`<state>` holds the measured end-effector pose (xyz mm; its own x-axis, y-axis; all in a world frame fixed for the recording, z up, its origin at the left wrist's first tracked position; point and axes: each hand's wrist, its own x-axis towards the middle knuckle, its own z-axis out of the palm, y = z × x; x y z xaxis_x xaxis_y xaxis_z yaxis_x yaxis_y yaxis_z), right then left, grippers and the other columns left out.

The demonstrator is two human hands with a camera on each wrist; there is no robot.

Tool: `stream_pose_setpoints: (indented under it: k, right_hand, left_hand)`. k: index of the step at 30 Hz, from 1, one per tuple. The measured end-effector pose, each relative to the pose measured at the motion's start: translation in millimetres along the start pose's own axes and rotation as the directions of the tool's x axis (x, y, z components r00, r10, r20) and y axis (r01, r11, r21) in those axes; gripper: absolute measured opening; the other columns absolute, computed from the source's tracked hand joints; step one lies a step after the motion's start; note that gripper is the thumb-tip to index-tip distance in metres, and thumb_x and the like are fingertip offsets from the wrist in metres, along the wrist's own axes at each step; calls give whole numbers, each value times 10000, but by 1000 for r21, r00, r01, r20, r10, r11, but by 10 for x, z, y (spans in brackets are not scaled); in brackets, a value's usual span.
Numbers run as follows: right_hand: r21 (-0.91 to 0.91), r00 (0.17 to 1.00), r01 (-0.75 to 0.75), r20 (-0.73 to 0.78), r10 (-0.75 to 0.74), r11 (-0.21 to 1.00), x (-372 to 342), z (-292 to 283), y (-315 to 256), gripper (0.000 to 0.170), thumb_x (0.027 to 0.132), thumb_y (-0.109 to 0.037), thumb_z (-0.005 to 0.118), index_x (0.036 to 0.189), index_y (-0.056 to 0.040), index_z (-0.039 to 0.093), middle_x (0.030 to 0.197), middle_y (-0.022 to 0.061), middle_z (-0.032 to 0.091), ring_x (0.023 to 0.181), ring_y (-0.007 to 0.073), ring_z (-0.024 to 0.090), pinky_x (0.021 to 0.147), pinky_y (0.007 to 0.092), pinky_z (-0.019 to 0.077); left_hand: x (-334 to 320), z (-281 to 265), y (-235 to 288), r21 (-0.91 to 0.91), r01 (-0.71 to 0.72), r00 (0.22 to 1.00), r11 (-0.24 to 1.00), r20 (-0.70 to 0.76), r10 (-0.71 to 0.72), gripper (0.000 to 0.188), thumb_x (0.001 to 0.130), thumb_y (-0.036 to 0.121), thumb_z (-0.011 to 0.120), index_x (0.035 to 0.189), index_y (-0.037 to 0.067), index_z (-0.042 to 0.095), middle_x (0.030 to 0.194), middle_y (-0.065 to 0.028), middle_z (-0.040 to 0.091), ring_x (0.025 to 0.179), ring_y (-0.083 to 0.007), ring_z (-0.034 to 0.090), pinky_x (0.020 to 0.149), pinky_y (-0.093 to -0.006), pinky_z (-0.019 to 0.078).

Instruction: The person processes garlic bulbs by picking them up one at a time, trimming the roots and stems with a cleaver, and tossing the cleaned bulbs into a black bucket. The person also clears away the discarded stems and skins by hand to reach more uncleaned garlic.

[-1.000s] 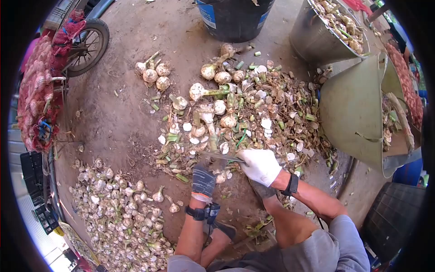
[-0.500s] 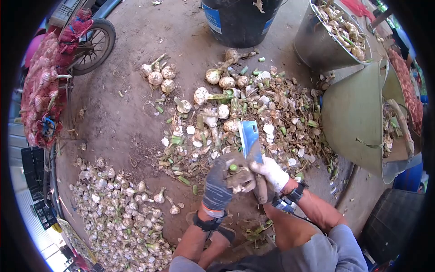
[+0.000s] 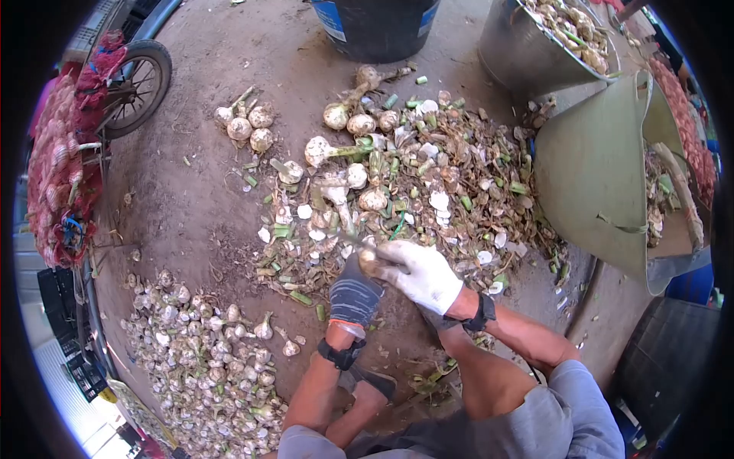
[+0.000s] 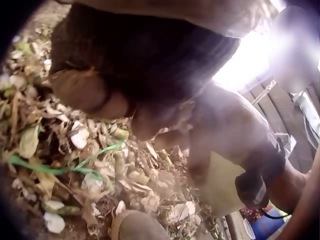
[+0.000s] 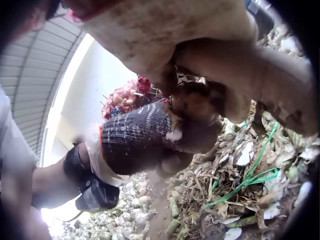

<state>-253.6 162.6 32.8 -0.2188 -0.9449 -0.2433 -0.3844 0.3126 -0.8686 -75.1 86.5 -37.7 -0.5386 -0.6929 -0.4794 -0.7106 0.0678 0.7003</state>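
Knife (image 3: 360, 242): swung from upright to edge-on, across the bulb (image 3: 370, 264). Right hand (image 3: 424, 278): white glove, closed on knife. Left hand (image 3: 356, 292): grey glove, gripping bulb, just beside right hand. Beyond both hands: scraps (image 3: 459, 183). Left of left hand: bulb heap (image 3: 206, 359).

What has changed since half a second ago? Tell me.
The right hand has moved in against the left hand. Its knife, upright before, has swung leftward and lies nearly edge-on by the garlic bulb. No release shows. The garlic pile and trimmings stayed put.
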Motion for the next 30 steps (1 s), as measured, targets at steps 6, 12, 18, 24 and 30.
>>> stream_pose_setpoints:
  k: [6, 12, 18, 24, 30]
  right_hand:
    - [-484, 989, 150, 64, -136, 862, -216, -35, 164, 210, 869, -140, 609, 1072, -88, 599, 829, 109, 649, 753, 306, 679, 621, 438, 557]
    - [-556, 965, 251, 75, -253, 792, -209, -112, 78, 274, 816, -113, 633, 1089, -127, 605, 718, 89, 595, 670, 298, 646, 532, 423, 523]
    - [-618, 994, 70, -23, -107, 783, -168, -335, 864, 132, 845, -117, 605, 969, -72, 615, 761, 130, 659, 697, 326, 684, 574, 445, 549]
    - [-278, 941, -60, -336, -38, 959, -260, -291, 706, 189, 893, -182, 623, 1029, -60, 670, 806, 168, 691, 739, 330, 698, 655, 421, 547]
    - [157, 846, -410, -304, 439, 898, -213, -327, 705, 298, 928, -299, 607, 1029, -22, 650, 716, 166, 639, 653, 234, 638, 634, 371, 502]
  left_hand:
    - [-147, -34, -90, 38, -236, 967, 971, 110, 231, 404, 860, 137, 724, 1230, 23, 609, 1123, -141, 717, 1018, -306, 682, 907, -415, 528]
    - [-219, -52, -119, 322, -418, 902, 849, 39, 429, 331, 880, 120, 710, 1194, 31, 657, 1145, -117, 714, 995, -269, 684, 894, -406, 540]
    - [-448, -314, 342, -425, -180, 972, 887, 59, 226, 337, 862, 78, 736, 1182, -3, 666, 1017, -119, 743, 948, -223, 714, 850, -363, 567]
    - [247, -552, 892, 173, -546, 825, 819, -60, 563, 453, 843, 280, 788, 1195, 33, 648, 948, -103, 710, 851, -251, 695, 764, -391, 556]
    - [1701, -625, 649, 882, -328, 846, 337, 116, 520, 326, 845, 194, 712, 1160, 118, 676, 893, -149, 715, 829, -362, 705, 721, -475, 538]
